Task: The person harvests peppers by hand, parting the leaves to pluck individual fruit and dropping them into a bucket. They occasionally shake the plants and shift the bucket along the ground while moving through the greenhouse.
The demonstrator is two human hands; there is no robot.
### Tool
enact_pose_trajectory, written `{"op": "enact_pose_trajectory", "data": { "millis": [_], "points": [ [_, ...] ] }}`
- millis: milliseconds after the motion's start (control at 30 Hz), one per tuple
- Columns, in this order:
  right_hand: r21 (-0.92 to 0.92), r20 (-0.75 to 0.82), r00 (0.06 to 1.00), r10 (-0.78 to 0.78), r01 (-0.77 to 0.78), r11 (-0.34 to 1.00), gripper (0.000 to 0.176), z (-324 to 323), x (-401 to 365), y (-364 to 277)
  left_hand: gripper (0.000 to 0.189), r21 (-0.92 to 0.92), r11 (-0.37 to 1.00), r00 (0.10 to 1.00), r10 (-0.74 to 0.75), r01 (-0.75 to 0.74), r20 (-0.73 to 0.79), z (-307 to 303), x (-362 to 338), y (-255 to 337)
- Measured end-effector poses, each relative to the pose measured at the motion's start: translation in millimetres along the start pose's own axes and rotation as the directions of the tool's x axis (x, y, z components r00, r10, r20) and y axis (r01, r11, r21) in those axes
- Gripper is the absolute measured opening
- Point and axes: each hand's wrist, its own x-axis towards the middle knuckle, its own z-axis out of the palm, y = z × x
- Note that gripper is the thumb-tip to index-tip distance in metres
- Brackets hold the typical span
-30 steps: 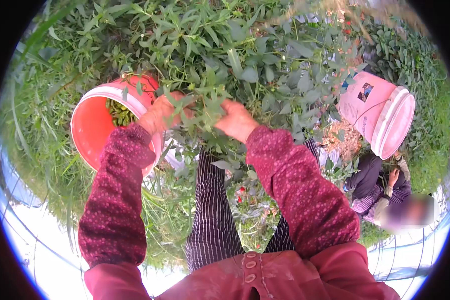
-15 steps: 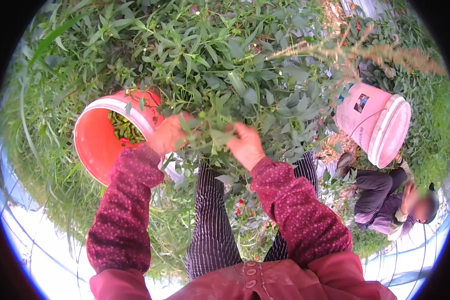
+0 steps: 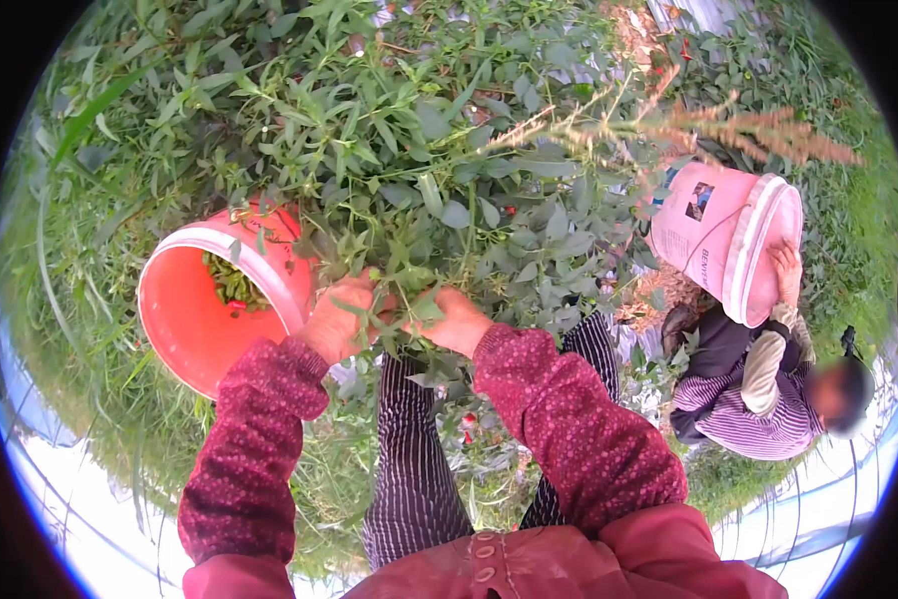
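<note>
My left hand (image 3: 340, 317) is closed among green plant stems, just right of a pinkish-red bucket (image 3: 194, 334). The bucket lies tilted with its mouth facing left, and green peppers (image 3: 231, 284) with a little red show inside. Close beside it, my right hand (image 3: 451, 321) is closed at the leaves (image 3: 409, 265), its fingertips partly covered by foliage. What either hand grips is too hidden to make out.
Another person (image 3: 758, 394) crouches at the right, one hand on a pink bucket (image 3: 708, 235). A dry seed stalk (image 3: 738, 130) crosses the upper right. Dense leafy plants fill the top; my striped trouser legs (image 3: 409, 459) are below.
My hands have come closer together and lower, my right hand shifting left. The other person's hand has moved from near the face to the pink bucket. The view has shifted slightly.
</note>
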Motion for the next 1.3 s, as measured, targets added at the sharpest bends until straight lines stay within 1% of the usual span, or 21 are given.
{"op": "enact_pose_trajectory", "data": {
  "millis": [67,100,133,200,233,267,300,333,367,400,467,500,600,700,733,867,933,1067,1133,1200,1300],
  "points": [
    [-0.03,0.187,0.982,0.022,-0.017,0.999,0.041,-5.7,-1.3,-1.0,0.027,0.149,0.988,0.995,0.016,-0.03,0.096,-38.3,2.8,33.6],
    [0.126,0.183,0.983,-0.015,-0.009,0.992,0.039,-4.7,-2.6,3.5,0.035,-0.355,0.918,0.983,-0.151,0.18,0.106,-22.0,3.4,23.8],
    [0.128,0.184,0.983,-0.019,-0.004,0.992,0.039,-10.2,-3.9,-0.8,0.035,-0.351,0.919,0.983,-0.154,0.181,0.105,-23.4,3.6,22.7],
    [0.206,0.264,0.963,-0.052,-0.003,0.979,0.036,-26.8,-14.2,-20.2,0.033,0.018,0.988,0.988,0.151,-0.151,-0.021,-25.6,6.7,23.1],
    [0.071,0.326,0.943,0.069,-0.098,0.993,0.031,-37.1,-21.9,-37.0,0.03,0.166,0.986,0.992,-0.025,0.004,0.124,-3.1,6.9,9.8],
    [0.074,0.32,0.945,0.065,-0.094,0.993,0.031,-40.4,-26.6,-38.5,0.03,0.172,0.985,0.992,-0.021,-0.001,0.124,12.0,-1.2,-6.6],
    [0.206,0.384,0.919,0.09,-0.18,0.962,0.028,-42.4,-32.8,-37.7,0.032,-0.256,0.962,0.993,-0.11,0.099,-0.029,23.2,-11.4,-24.1],
    [0.327,0.442,0.89,0.107,-0.271,0.905,0.026,-46.8,-38.0,-35.5,0.034,-0.647,0.755,0.961,-0.245,0.107,-0.127,28.4,-11.1,-30.2],
    [0.492,0.429,0.898,0.095,-0.32,0.809,0.021,-49.3,-38.7,-30.9,0.042,-0.457,0.887,0.987,-0.009,-0.067,-0.162,-19.7,-5.8,-5.8],
    [0.499,0.414,0.905,0.097,-0.315,0.808,0.021,-52.5,-41.4,-27.5,0.042,-0.456,0.886,0.987,0.008,-0.081,-0.162,-14.3,-3.5,-5.6],
    [0.774,0.385,0.923,-0.031,-0.304,0.556,0.021,-62.9,-46.1,-36.8,0.043,-0.179,0.962,0.975,-0.218,0.209,-0.036,-24.7,6.5,5.6],
    [0.771,0.38,0.925,-0.014,-0.308,0.557,0.022,-66.1,-49.0,-41.8,0.042,0.108,0.978,0.984,-0.176,0.178,-0.027,-47.2,4.5,20.9],
    [0.769,0.398,0.909,-0.124,-0.257,0.586,0.019,-71.2,-59.3,-37.1,0.033,0.174,0.979,0.985,-0.081,0.107,-0.151,-122.8,33.4,76.1],
    [0.832,0.34,0.913,-0.224,-0.182,0.524,0.021,-74.8,-78.7,-25.1,0.025,-0.076,0.996,0.916,-0.069,0.042,-0.396,-164.0,82.6,109.3],
    [0.846,0.339,0.909,-0.242,-0.181,0.502,0.022,-79.0,-89.1,-27.2,0.026,-0.256,0.967,0.87,-0.138,0.014,-0.473,-169.6,104.0,113.8],
    [0.834,0.386,0.876,-0.29,-0.197,0.515,0.03,-86.6,-114.9,-19.9,0.029,-0.241,0.966,0.851,-0.045,-0.097,-0.523,-134.8,220.7,112.0],
    [0.824,0.404,0.857,-0.321,-0.188,0.534,0.031,-88.3,-121.4,-9.1,0.032,-0.394,0.918,0.914,-0.194,0.041,-0.357,-103.1,277.5,91.1],
    [0.858,0.386,0.862,-0.329,-0.205,0.471,0.028,-84.9,-126.2,9.6,0.041,-0.538,0.842,0.883,-0.282,0.041,-0.374,-84.9,332.2,109.6],
    [0.877,0.386,0.861,-0.332,-0.231,0.421,0.026,-82.7,-122.7,17.6,0.052,-0.405,0.913,0.899,-0.137,-0.048,-0.417,-74.8,356.3,121.8],
    [0.893,0.366,0.863,-0.35,-0.219,0.393,0.024,-84.6,-120.0,21.2,0.069,-0.396,0.91,0.983,-0.166,0.122,-0.079,-71.3,372.3,129.7],
    [0.892,0.37,0.846,-0.385,-0.208,0.401,0.027,-90.8,-115.9,25.1,0.073,-0.179,0.966,0.981,-0.193,0.187,-0.015,-56.7,375.4,140.8]
  ]
}}
